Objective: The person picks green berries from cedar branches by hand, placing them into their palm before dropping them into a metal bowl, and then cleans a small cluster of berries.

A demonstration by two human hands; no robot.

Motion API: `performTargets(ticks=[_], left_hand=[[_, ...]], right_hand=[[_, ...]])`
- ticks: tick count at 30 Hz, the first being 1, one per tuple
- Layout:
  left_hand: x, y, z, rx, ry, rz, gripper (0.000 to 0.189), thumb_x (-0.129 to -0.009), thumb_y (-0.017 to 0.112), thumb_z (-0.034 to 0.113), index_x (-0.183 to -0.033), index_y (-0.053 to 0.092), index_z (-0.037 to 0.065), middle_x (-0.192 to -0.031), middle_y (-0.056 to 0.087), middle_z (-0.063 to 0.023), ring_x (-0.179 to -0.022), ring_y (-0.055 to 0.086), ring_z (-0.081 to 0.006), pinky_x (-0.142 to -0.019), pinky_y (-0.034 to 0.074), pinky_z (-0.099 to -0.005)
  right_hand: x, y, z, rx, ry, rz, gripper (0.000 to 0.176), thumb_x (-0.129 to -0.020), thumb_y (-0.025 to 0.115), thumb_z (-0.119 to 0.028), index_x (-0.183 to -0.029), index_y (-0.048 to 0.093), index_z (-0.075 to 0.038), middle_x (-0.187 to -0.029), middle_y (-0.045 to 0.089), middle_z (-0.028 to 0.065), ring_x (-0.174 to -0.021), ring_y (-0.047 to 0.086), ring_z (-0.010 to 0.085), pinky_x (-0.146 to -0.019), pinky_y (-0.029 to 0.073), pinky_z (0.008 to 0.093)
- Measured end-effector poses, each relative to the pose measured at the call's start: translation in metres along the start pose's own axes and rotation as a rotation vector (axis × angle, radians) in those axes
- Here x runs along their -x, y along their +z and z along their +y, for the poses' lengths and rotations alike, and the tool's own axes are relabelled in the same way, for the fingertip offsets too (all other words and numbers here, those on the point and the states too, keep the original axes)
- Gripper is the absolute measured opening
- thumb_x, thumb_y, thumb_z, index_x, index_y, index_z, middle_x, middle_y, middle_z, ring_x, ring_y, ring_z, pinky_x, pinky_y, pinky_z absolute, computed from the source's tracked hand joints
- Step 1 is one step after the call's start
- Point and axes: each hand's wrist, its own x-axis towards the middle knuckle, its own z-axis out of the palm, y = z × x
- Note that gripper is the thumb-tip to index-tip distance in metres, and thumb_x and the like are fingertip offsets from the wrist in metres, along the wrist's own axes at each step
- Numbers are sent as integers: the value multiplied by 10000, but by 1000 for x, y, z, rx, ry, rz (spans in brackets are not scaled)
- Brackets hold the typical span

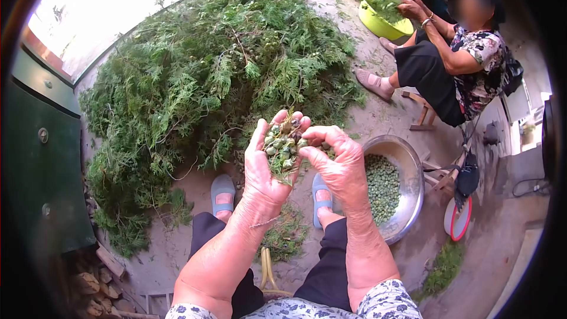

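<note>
My left hand (pixel 264 172) is cupped palm up in front of me, holding a small heap of green cones (pixel 282 146) mixed with bits of leafy twig and a few brown scraps. From the right, my right hand (pixel 341 170) reaches over the heap, thumb and forefinger pinched at a green cone by its edge. Below and right of that hand stands a metal basin (pixel 415 186), with many loose green cones (pixel 383 189) in its bottom. A large pile of cut evergreen branches (pixel 218 77) lies just beyond my hands.
At the upper right a seated person (pixel 455 65) holds a sprig over a yellow-green basin (pixel 378 23). A red-rimmed round object (pixel 459 218) leans near a wooden stool (pixel 440 174). Green cabinets (pixel 44 159) and split firewood (pixel 97 289) are on the left.
</note>
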Motion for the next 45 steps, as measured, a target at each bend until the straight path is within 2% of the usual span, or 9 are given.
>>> performTargets(ticks=[3,5,9,17,25,28,32,38,45], left_hand=[[1,3,-2,14,-17,12,366,-972,423,345,-1155,493,36,-1131,575,-172,-1085,555,-313,-925,488,-464],[2,5,-2,14,-16,45,361,-970,429,342,-1152,495,36,-1127,577,-171,-1087,555,-313,-938,484,-467],[3,7,-7,-5,-44,42,353,-970,433,339,-1135,504,35,-1119,580,-172,-1081,555,-320,-952,475,-479],[2,-7,-11,-140,-96,36,385,-960,453,370,-1160,546,53,-1068,613,-107,-933,615,-206,-808,536,-397],[3,-9,-11,-70,-130,22,394,-962,450,365,-1166,522,37,-1078,604,-131,-983,605,-244,-852,522,-409],[5,4,-10,-27,-77,44,376,-966,440,356,-1137,518,30,-1095,591,-158,-1027,589,-284,-900,504,-438],[3,8,-6,25,-10,51,362,-972,426,339,-1123,508,20,-1117,574,-188,-1075,560,-330,-963,466,-471],[0,0,-3,57,-16,-42,371,-977,408,323,-1196,470,29,-1183,544,-189,-1134,521,-339,-962,460,-462],[2,3,-9,-42,14,-7,396,-976,412,338,-1224,454,32,-1185,551,-167,-1124,529,-309,-949,457,-436]], right_hand=[[-1,-10,5,-205,183,11,199,-793,653,9,-986,612,-18,-858,609,53,-776,617,153,-628,495,256],[-4,-16,13,-1159,377,-36,179,-854,609,-36,-1024,559,-9,-867,609,69,-750,602,145,-535,474,244],[-9,-21,14,-1288,364,56,171,-895,586,-102,-1039,531,-27,-878,607,73,-645,562,113,-461,420,198],[-6,-3,-2,52,-48,56,230,-766,653,40,-977,686,-43,-850,603,47,-746,589,147,-656,477,252],[-7,-9,4,67,-79,38,192,-777,666,-3,-967,645,-16,-873,609,60,-743,573,147,-611,468,248],[-10,-17,7,-1099,341,23,147,-897,583,-111,-987,542,-2,-936,599,132,-680,553,150,-432,410,222],[-6,-20,16,-1324,377,5,127,-886,587,-95,-983,562,-18,-896,602,112,-626,540,114,-431,392,196],[2,-1,2,-111,202,-26,134,-781,691,-43,-909,675,-8,-771,607,45,-646,568,115,-561,444,236],[2,5,-6,119,46,41,176,-750,714,-55,-915,673,-10,-811,615,95,-689,605,161,-608,479,279]])
